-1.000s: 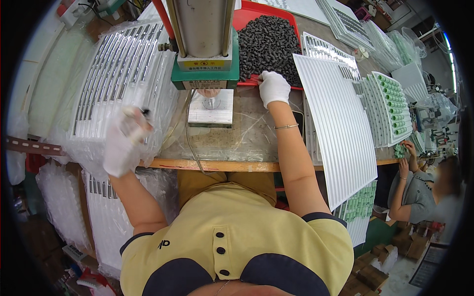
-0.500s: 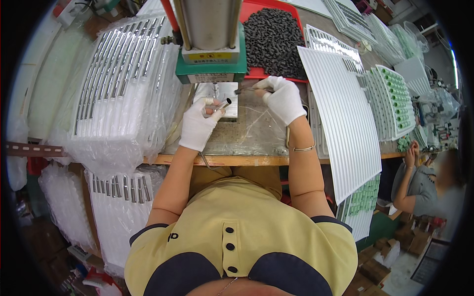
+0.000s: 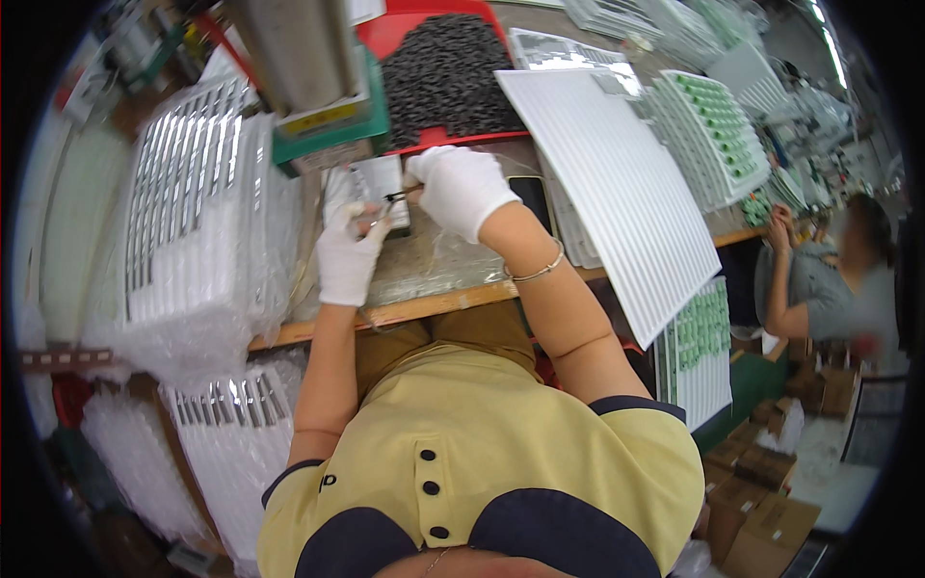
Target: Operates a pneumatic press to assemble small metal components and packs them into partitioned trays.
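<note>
The metal tube (image 3: 384, 209) is being grasped by the fingers of the gloved left hand (image 3: 348, 252), low in front of the white-topped block (image 3: 390, 176) at the foot of the green press (image 3: 328, 144). A small dark piece (image 3: 395, 197) is being pinched by the fingers of the gloved right hand (image 3: 466, 196) and is being pointed leftward at the tube. Half a second ago, the piece and the tube were being held clearly apart; now they are being held close together, though whether they are touching cannot be told through the blur. A second ago, the left hand was being held over the plastic-wrapped trays (image 3: 183, 207) on the left and the right hand was being rested at the edge of the red tray (image 3: 438, 142); now both hands are being held together over the desk (image 3: 424, 270). The heap of dark pieces (image 3: 448, 77) is being held in the red tray, beyond the right hand. The view is being turned, so that the press, the heap and the white ribbed sheet (image 3: 607, 193) are being shown farther left and more tilted than before. More of a dark flat slab (image 3: 529, 197) is being revealed between the right wrist and the sheet.
</note>
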Demonstrator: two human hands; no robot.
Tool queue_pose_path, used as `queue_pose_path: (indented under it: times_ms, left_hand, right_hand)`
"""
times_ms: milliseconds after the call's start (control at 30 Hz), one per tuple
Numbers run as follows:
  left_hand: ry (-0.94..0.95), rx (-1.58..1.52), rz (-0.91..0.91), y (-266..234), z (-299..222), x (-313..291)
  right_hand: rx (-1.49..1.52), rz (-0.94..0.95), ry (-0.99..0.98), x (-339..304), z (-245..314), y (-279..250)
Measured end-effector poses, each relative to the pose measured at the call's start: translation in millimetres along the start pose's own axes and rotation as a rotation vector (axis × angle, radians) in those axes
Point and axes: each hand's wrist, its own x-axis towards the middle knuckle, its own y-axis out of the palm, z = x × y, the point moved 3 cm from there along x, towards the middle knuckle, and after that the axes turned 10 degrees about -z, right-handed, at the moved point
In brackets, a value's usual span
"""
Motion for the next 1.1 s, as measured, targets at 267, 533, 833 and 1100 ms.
queue_pose_path:
  times_ms: [267, 533, 833, 1100]
  left_hand:
    - [-0.248, -0.366, 0.331, 6.3, 20.6, -3.3]
    - [-0.383, -0.348, 0.36, 30.8, -6.1, -4.7]
    - [-0.257, -0.354, 0.325, 38.6, -3.1, 4.0]
    - [-0.137, -0.047, 0.312, 28.7, -1.5, 2.4]
  right_hand:
    - [-0.185, -0.143, 0.36, 21.1, -172.0, -83.5]
    - [-0.402, -0.381, 1.06, -43.3, -414.8, -110.2]
    - [-0.619, -0.163, 0.964, -35.1, -402.2, -105.5]
    - [-0.595, -0.13, 0.706, 8.3, -298.4, -157.4]
